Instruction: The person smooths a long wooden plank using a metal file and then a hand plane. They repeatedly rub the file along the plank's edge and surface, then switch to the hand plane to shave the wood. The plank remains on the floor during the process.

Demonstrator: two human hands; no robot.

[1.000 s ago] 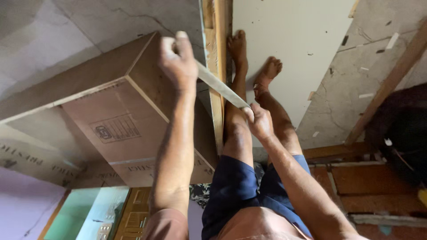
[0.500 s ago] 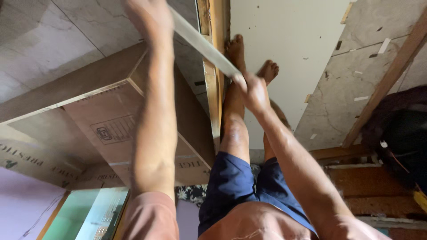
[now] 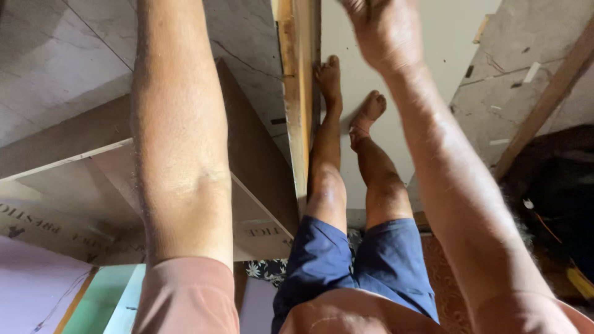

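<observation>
Right hand [image 3: 380,31]: top of view, only its back and wrist showing; the fingers run off the upper edge, so whether they are open, closed or gripping cannot be told. It hovers over the white panel [image 3: 427,74], the thing nearest it, just right of the wooden strip [image 3: 300,93].

Left hand: out of view above the top edge. Only the left forearm [image 3: 179,136] shows, stretched straight up the view, with a pinkish sleeve [image 3: 185,297] at its lower end. State of its fingers cannot be told.

Wooden strip: long, yellow-brown, upright in the view, on edge between the brown board [image 3: 62,148] and the white panel. The left foot [image 3: 328,77] lies against its side, probably bracing it.

White panel: flat on the floor, pale and plain, under both feet; the right foot [image 3: 368,114] rests on it, toes forward.

Brown board: large sheet, left of the strip, angled, with a pale edge. Dark printed lettering runs along its lower part, and a second small printed patch sits near the blue shorts [image 3: 359,266].

Floor [image 3: 68,55]: grey, cracked slabs at upper left and upper right.

Batten [image 3: 544,99]: brown, slanting at right edge.

Coloured sheets [image 3: 86,297]: lilac, green and pale blue, bottom left, overlapping.

Dark bundle [image 3: 557,198]: right edge, unclear.
</observation>
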